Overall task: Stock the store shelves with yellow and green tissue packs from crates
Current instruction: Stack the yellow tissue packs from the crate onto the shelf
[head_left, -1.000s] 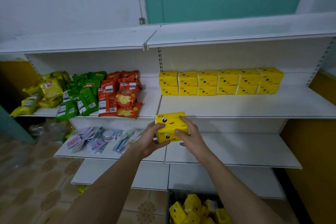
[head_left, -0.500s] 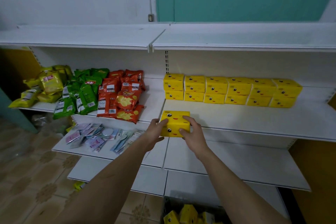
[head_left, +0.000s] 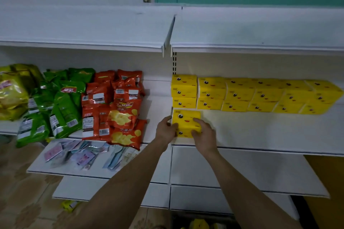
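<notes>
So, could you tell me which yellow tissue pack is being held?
The yellow tissue pack alone at the shelf's front left, gripped by both hands, apart from the stacked back row.

The yellow tissue pack (head_left: 186, 123), which a second ago hung in the air below the shelf edge, now sits on the middle shelf (head_left: 260, 132) at its left end, just in front of the stacked row of yellow packs (head_left: 256, 95). It has gone up and forward, over the lip and onto the board. The left hand (head_left: 166, 129) has travelled with it and now grips its left side; the right hand (head_left: 203, 134) lies curled over its top right corner. Both arms reach further out than before. The crate that showed at the bottom a second ago has mostly slipped out of view.
</notes>
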